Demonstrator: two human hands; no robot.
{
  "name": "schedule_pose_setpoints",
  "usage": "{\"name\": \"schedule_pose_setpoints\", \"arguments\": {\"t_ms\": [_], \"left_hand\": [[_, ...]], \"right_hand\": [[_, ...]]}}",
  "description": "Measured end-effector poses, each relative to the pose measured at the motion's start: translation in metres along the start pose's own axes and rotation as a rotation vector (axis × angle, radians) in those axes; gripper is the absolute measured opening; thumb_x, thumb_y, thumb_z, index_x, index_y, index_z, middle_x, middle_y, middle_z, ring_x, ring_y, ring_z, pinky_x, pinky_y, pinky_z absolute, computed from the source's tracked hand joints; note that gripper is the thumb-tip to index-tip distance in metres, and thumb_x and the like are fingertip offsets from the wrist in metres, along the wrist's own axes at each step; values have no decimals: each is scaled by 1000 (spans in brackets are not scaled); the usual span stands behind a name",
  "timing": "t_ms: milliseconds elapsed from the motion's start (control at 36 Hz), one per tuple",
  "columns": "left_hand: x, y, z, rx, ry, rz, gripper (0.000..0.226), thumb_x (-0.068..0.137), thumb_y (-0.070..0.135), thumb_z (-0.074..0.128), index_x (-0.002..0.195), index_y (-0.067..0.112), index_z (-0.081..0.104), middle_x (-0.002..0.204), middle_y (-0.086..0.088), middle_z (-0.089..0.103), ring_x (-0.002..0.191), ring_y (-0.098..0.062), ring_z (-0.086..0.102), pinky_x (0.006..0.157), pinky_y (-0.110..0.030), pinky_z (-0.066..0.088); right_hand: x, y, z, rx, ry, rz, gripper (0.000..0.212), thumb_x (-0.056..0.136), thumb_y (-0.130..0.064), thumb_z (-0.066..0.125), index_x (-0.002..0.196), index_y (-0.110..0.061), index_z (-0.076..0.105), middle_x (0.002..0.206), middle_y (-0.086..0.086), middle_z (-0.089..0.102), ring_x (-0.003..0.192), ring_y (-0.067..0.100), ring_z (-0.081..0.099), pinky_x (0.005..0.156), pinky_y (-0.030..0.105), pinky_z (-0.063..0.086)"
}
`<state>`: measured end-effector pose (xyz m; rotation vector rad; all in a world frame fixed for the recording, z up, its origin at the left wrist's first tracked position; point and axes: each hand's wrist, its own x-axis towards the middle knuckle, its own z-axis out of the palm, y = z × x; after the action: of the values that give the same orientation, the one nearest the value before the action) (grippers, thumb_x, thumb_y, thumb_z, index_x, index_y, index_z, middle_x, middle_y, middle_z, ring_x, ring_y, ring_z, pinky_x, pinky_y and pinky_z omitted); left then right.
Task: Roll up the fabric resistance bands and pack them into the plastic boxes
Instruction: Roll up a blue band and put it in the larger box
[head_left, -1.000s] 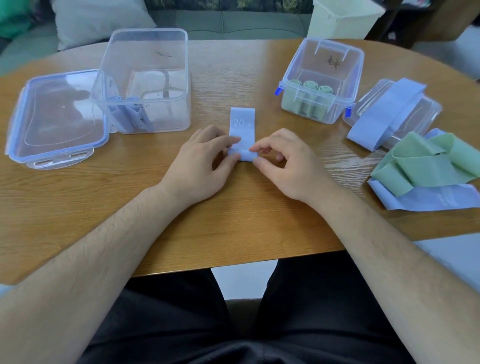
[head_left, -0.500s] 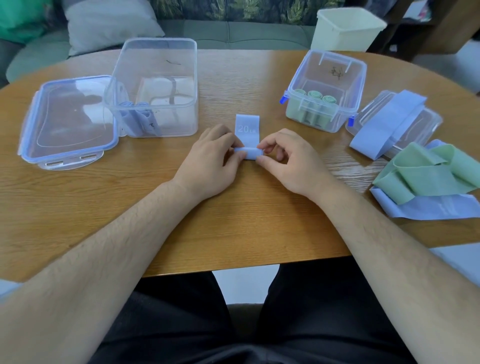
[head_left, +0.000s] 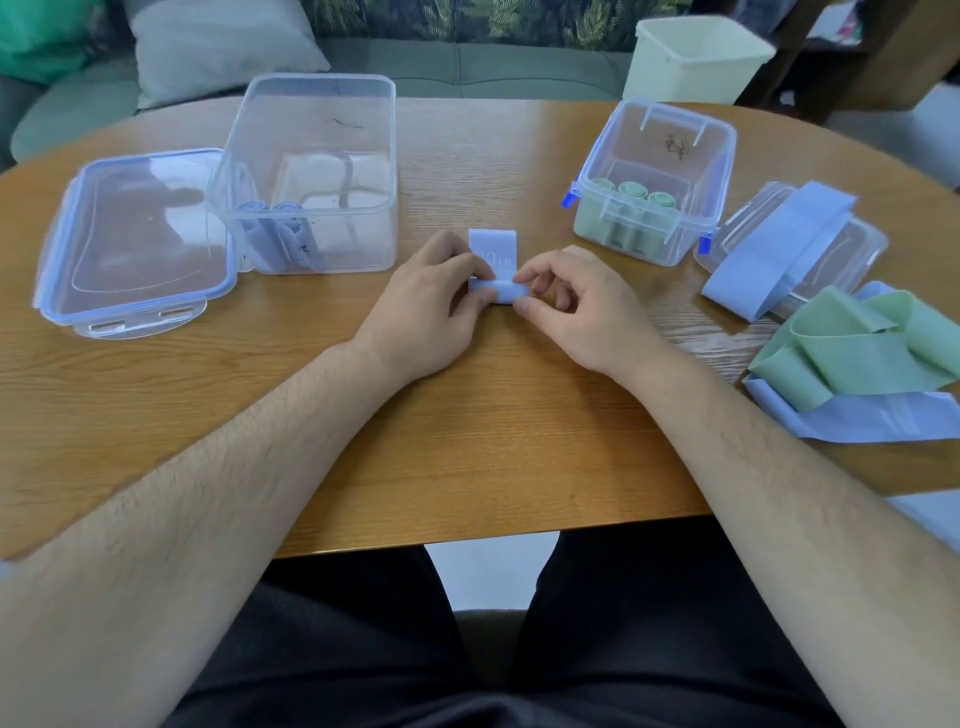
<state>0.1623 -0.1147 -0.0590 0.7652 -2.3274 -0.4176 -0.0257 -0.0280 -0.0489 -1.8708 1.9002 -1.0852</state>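
A light blue band (head_left: 497, 285) lies at the table's middle, its near end wound into a small roll and a short flat tail marked in white pointing away from me. My left hand (head_left: 426, 306) pinches the roll's left end, and my right hand (head_left: 576, 306) pinches its right end with thumb and forefinger. The large clear box (head_left: 311, 171) at the left holds two blue rolls (head_left: 275, 234). The small clear box (head_left: 657, 176) with blue clips at the right holds three green rolls (head_left: 631, 189).
A clear lid (head_left: 135, 239) lies left of the large box. At the right, a loose blue band (head_left: 774, 249) drapes over another lid (head_left: 862, 244), and a green band (head_left: 862, 348) lies on a further blue band (head_left: 883, 421). A cream bin (head_left: 691, 57) stands behind the wooden table (head_left: 467, 441).
The roll has grown and moved away from me, so the flat tail is shorter. Both hands have followed it forward.
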Motion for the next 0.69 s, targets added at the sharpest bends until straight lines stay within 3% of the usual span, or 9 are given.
{"name": "schedule_pose_setpoints", "arguments": {"t_ms": [139,361,472,611,694], "left_hand": [[-1,0,-1,-42,-9,-7,28,92,21,68,117,10,62,109,4,51,95,-8,53,90,-25,46],[8,-6,3,-7,33,-19,18,92,16,66,109,8,65,104,6,49,93,-11,51,89,-23,40],[13,-8,6,-10,39,-49,18,94,17,63,108,6,67,103,5,49,91,-9,50,89,-31,46],[15,-2,4,2,29,-28,26,93,16,58,117,6,57,116,-9,51,92,-23,59,87,-43,51],[17,-3,4,43,8,2,28,86,21,65,110,7,58,111,-8,53,93,-26,58,84,-46,51]], "right_hand": [[8,4,3,20,20,24,14,88,-20,74,102,-20,74,87,-6,56,67,4,48,73,10,41],[20,10,5,-6,33,25,9,93,-26,69,101,-25,72,84,-12,52,66,1,49,69,10,37],[20,11,5,-11,6,-24,29,82,-29,77,108,-27,64,95,-7,56,61,6,46,67,15,42],[28,16,6,-11,24,-4,20,85,-24,75,101,-30,66,90,-11,54,61,6,46,71,20,45],[31,18,9,-24,48,5,15,87,-26,72,101,-28,68,85,-13,53,61,5,47,71,23,46]]}}
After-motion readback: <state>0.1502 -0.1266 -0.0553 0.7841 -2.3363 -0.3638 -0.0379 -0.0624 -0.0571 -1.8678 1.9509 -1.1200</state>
